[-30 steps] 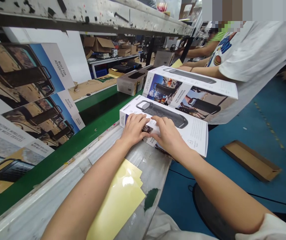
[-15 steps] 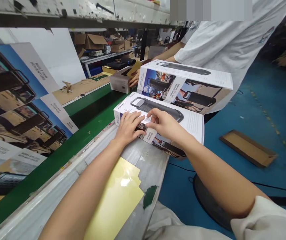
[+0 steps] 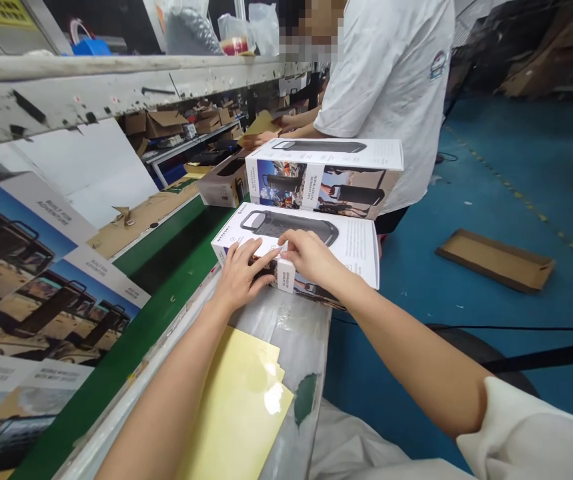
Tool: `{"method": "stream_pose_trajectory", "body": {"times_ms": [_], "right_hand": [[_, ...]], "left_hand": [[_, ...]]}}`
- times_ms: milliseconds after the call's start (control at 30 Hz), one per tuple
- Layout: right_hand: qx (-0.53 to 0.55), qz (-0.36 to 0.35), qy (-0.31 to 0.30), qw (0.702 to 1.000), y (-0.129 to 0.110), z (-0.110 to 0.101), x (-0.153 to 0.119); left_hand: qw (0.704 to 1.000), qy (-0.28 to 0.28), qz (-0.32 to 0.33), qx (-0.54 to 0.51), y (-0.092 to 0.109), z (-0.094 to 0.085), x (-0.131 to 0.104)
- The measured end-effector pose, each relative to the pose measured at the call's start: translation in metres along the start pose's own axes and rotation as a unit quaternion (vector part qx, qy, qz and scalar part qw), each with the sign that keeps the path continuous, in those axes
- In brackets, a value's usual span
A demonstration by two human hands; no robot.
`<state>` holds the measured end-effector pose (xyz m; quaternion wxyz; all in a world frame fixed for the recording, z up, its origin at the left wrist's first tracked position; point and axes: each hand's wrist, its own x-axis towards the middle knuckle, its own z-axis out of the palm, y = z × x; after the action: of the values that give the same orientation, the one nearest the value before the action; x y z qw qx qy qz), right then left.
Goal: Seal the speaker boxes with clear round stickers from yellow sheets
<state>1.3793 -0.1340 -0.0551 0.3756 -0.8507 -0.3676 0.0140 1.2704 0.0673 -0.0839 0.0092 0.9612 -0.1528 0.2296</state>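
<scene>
A white product box (image 3: 359, 243) with a dark portable speaker pictured on its top lies at the end of the grey ledge. My left hand (image 3: 239, 275) rests on its near long edge, fingers spread over the top and side. Beside it, my right hand (image 3: 313, 261) is bent over the same edge, with thumb and forefinger pinched close together. Whatever may be between those fingertips is too small to make out. A second printed box (image 3: 333, 148) stands directly behind the first. Yellow glossy sheets (image 3: 239, 407) lie on the ledge under my left forearm.
A green conveyor belt (image 3: 166, 273) runs along the left, with stacked printed boxes (image 3: 56, 260) on it. Ahead, a co-worker in a white shirt (image 3: 391, 93) handles a yellow sheet (image 3: 261, 124). A cardboard tray (image 3: 496, 259) lies on the blue floor at right.
The view has tilted up, showing more of the shelf and co-worker. The co-worker's hands have lifted a yellow sheet away from a box. My hands stay at the same box edge, now closer together.
</scene>
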Motion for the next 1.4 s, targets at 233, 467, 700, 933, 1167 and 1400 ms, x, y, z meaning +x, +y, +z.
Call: {"method": "stream_pose_trajectory", "body": {"times_ms": [233,467,700,933,1167,1400], "right_hand": [[-0.143,-0.244,0.033,0.959,0.015,-0.001,-0.046],[-0.173,-0.149,0.044,0.972,0.041,-0.034,-0.076],[0.105,0.155,0.108,0.976,0.074,-0.024,-0.119],[0.157,0.133,0.036,0.978,0.046,-0.007,-0.142],[0.089,-0.230,0.137,0.960,-0.003,0.012,-0.156],[0.135,-0.352,-0.274,0.885,-0.028,0.082,-0.137]], "left_hand": [[0.998,-0.058,-0.018,-0.005,0.003,-0.011,0.007],[0.985,-0.103,-0.137,-0.030,-0.015,-0.028,0.004],[0.917,0.016,-0.338,-0.212,-0.043,-0.018,-0.020],[0.900,0.070,-0.361,-0.235,-0.029,-0.050,-0.069],[0.909,0.002,-0.403,-0.105,0.058,-0.105,-0.129],[0.897,-0.169,-0.354,-0.204,0.138,-0.085,-0.174]]}}
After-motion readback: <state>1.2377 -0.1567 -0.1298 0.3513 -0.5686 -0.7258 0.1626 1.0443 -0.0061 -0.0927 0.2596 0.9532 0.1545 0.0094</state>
